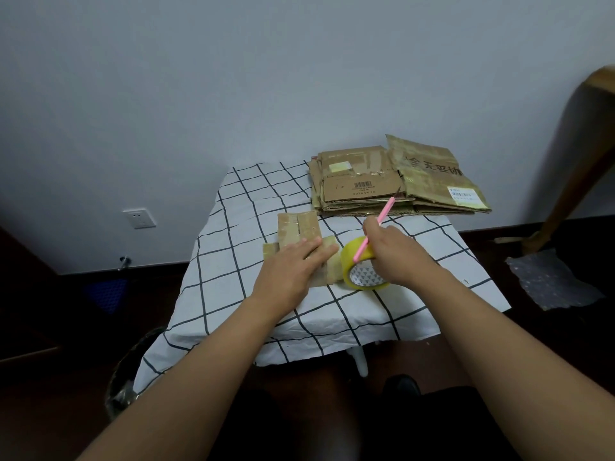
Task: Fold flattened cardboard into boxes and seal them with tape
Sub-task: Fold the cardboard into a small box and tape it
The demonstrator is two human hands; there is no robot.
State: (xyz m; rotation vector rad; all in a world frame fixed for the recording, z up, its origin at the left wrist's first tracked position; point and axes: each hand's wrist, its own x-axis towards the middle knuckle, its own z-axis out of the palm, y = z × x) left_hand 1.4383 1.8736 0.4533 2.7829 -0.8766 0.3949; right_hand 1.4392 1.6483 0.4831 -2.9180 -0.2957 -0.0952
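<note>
Left hand (pixel 293 262) fingers straight, pressing small cardboard piece (pixel 299 229) flat on checked-cloth worktop (pixel 233 294). Right hand (pixel 387 252) fingers clamped on pink cutter (pixel 376 227) over tape roll (pixel 361 274). Beyond fingertips, flattened cardboard stack (pixel 392 181) by grey wall (pixel 233 78).

A small table is standing in front of me, wearing a white cloth (pixel 253 314) with a dark grid that is hanging over its near edge. A small flattened cardboard piece (pixel 299 227) is lying at the middle of the cloth. A yellow tape roll (pixel 361 277) is sitting just to its right, touching it. A stack of flattened boxes (pixel 392 181) is lying at the far right corner, well apart from the roll, and is jutting past the cloth's right edge.
</note>
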